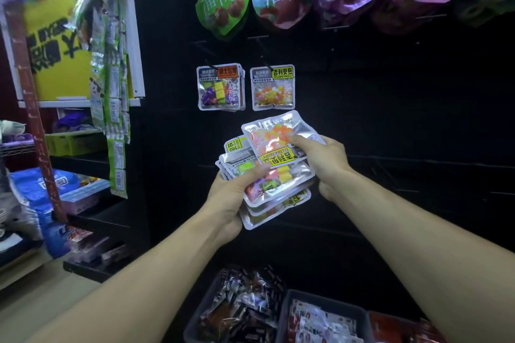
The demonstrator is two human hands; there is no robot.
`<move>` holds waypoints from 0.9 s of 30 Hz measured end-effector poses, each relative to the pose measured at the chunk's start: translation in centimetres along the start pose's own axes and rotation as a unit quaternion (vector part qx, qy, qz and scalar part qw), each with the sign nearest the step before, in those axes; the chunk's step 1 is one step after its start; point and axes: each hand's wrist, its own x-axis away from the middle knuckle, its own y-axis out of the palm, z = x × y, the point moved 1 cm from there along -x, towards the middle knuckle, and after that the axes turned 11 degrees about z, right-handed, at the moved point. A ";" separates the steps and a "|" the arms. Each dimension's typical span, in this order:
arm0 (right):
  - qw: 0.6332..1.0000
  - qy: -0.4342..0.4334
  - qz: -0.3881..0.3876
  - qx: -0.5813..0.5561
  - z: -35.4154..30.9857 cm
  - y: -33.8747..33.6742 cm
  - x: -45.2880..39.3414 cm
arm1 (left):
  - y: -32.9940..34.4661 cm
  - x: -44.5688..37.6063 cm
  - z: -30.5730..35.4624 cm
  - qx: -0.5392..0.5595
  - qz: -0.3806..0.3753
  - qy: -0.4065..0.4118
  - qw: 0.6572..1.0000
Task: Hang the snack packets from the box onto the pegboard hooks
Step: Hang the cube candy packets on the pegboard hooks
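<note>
Before dark pegboard (pixel 390 120), hands (pixel 323 159) gripping half-overlapped snack packets (pixel 276 189), labels blurred

left hand (pixel 237 189) gripping packet stack (pixel 274 189), right hand (pixel 320 160) pinching top packet (pixel 276 138)

You have one view only, from the camera on your head. It looks forward and slightly down along both forearms at the black pegboard (pixel 390 120), which stands close and fills most of the frame. The wide lens bends the edges, taking in shelves (pixel 83 164) at your left and bins (pixel 320 303) low down.
</note>
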 end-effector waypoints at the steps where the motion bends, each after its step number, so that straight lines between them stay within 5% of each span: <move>1: 1.000 -0.007 0.007 -0.004 -0.1 0.1 -0.4 | -0.2 -0.2 0.0 -0.006 0.007 -0.001 1.000; 8: 0.998 -0.032 0.015 -0.048 -2.6 0.5 -2.9 | -2.3 -2.0 0.6 -0.011 0.066 0.038 0.997; 12: 0.988 -0.013 -0.123 0.087 -4.3 0.0 -2.0 | -3.7 -2.0 0.7 -0.016 0.060 0.022 0.998; 18: 0.856 -0.216 -0.195 0.428 -3.8 2.0 -0.2 | -3.8 -1.3 -0.4 -0.038 0.023 -0.010 0.999; 24: 0.789 -0.304 -0.225 0.484 -3.9 3.1 0.4 | -3.6 -0.8 -1.3 -0.054 0.020 -0.032 0.998; 27: 0.809 -0.343 -0.182 0.442 -3.3 3.2 0.5 | -3.2 -1.0 -1.6 -0.054 0.035 -0.027 0.998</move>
